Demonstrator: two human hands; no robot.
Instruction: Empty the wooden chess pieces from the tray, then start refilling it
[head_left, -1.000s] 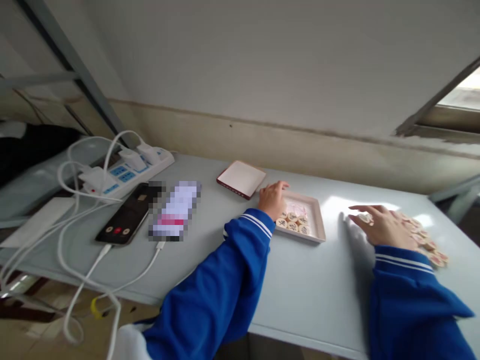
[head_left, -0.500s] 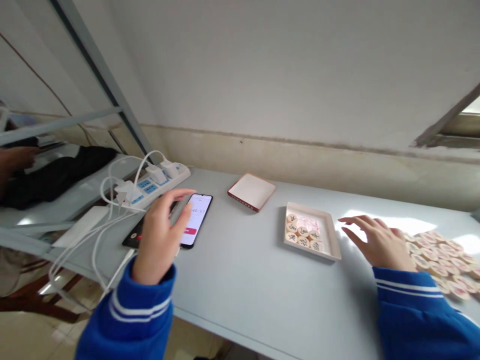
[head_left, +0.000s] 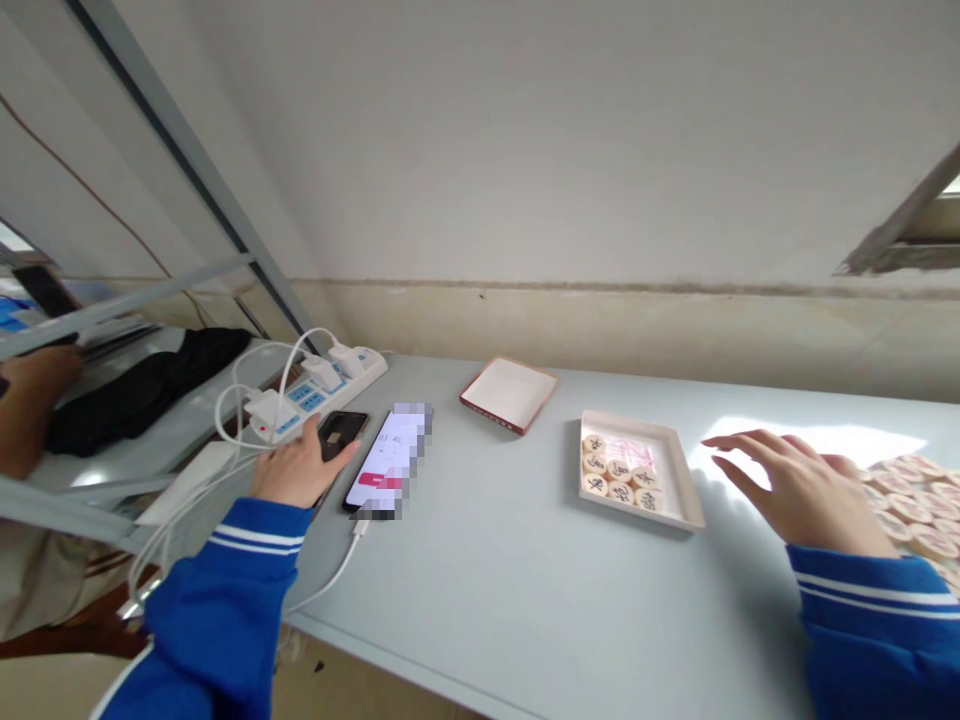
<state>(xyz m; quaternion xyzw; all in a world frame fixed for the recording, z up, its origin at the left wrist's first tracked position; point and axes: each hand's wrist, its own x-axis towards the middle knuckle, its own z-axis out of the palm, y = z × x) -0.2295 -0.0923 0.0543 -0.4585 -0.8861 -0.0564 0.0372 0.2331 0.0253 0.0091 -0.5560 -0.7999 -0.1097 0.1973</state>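
My left hand (head_left: 295, 468) lies at a dark phone (head_left: 342, 432), fingers apart at its left and lower edges. A second phone (head_left: 386, 465), its screen lit, lies just to the right with a white cable plugged in. My right hand (head_left: 799, 490) hovers with fingers apart and nothing in them, between an open shallow box (head_left: 681, 478) and a spread of round pieces (head_left: 919, 500). Several round pieces with black characters (head_left: 619, 470) sit in the left part of the box.
A box lid (head_left: 511, 392) lies near the wall. A white power strip (head_left: 330, 385) with plugs and looping cables stands at the left. Beyond the metal frame (head_left: 187, 150) are a black cloth (head_left: 150, 385) and another person's arm (head_left: 34, 400).
My left hand has moved left and down from above the lit phone to the dark phone. My right hand stays near the box. The view has shifted slightly.
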